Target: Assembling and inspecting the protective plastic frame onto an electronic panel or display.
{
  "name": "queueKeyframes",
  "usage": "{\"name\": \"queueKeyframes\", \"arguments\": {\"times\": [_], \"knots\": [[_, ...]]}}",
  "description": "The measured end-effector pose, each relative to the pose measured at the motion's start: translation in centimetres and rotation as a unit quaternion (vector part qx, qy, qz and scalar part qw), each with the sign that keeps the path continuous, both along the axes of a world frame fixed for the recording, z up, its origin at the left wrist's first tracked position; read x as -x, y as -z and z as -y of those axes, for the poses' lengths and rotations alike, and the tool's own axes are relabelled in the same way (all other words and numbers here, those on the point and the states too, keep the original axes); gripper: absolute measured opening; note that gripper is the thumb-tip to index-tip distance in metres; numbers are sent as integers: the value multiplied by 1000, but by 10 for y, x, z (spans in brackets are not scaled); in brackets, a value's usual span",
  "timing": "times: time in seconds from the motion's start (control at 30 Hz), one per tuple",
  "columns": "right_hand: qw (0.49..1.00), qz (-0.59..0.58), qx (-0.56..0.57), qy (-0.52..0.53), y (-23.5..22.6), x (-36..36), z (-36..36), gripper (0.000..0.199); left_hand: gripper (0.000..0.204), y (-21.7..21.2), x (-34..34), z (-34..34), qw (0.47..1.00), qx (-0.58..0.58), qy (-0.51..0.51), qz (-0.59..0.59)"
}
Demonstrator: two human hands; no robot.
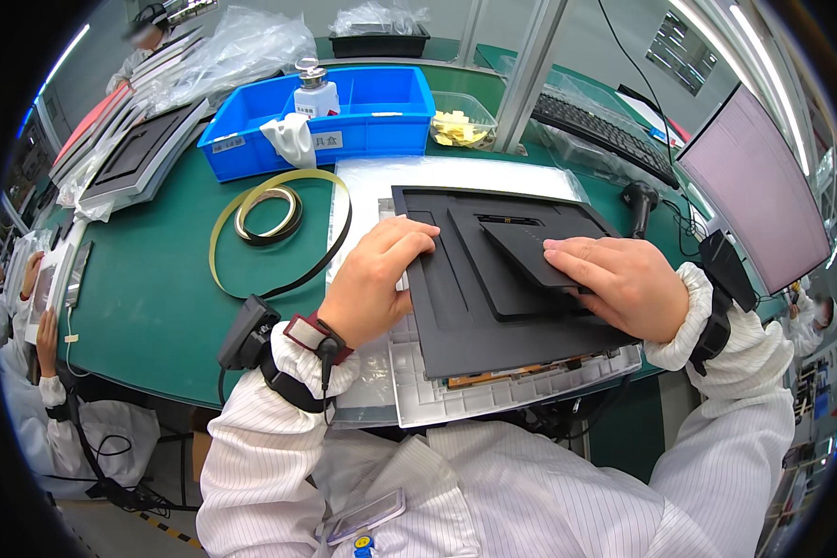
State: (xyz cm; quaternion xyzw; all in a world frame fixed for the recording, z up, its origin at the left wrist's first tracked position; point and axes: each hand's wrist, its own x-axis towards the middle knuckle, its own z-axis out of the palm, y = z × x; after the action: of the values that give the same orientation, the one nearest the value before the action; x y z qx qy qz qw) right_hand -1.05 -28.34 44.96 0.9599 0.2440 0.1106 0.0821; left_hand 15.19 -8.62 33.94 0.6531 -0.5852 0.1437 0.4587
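Note:
A black rectangular back panel [451,330] lies tilted over a white plastic frame [417,395], in front of my body. Circuit board parts show in the gap along their near edge. At the panel's left edge my left hand [370,279] grips it, fingertips on top and thumb at the side. My right hand [631,286] holds a smaller black cover [521,259] by its right end. This cover slants over the raised middle of the panel, where a slot with a connector [510,220] shows. The right thumb's hold is partly hidden.
Behind the work stands a blue divided bin [242,158] with a pump bottle [316,98]. Tape rolls [268,216] lie left on the green table [149,298]. A keyboard [604,135], scanner [639,206] and monitor [758,191] stand right. Another person's hands [46,342] work far left.

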Motion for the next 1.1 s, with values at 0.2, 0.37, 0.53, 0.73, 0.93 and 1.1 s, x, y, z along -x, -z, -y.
{"name": "queueKeyframes", "arguments": {"times": [0.2, 0.37, 0.53, 0.73, 0.93, 1.1], "knots": [[1000, -2, 8, -1, 6, 0, 0, 39, 24, -2, -1, -2, 1000, -18, 14, 9], [999, -39, 0, -14, 9, 2, 6, 56, 24, -2, 0, -2, 1000, -19, 12, 15], [997, -80, -10, 6, 13, -7, 12, 49, 28, 0, -1, -1, 999, -14, 9, 32], [989, -145, -29, 19, 16, -17, 19, 44, 30, -2, 1, -2, 999, -25, 5, 46], [967, -225, -112, 41, 13, -23, 25, 47, 26, -4, 3, -3, 999, -38, 8, 19], [919, -336, -191, 72, 16, -27, 31, 55, 25, -1, 3, -2, 999, -36, -6, 33]]}}
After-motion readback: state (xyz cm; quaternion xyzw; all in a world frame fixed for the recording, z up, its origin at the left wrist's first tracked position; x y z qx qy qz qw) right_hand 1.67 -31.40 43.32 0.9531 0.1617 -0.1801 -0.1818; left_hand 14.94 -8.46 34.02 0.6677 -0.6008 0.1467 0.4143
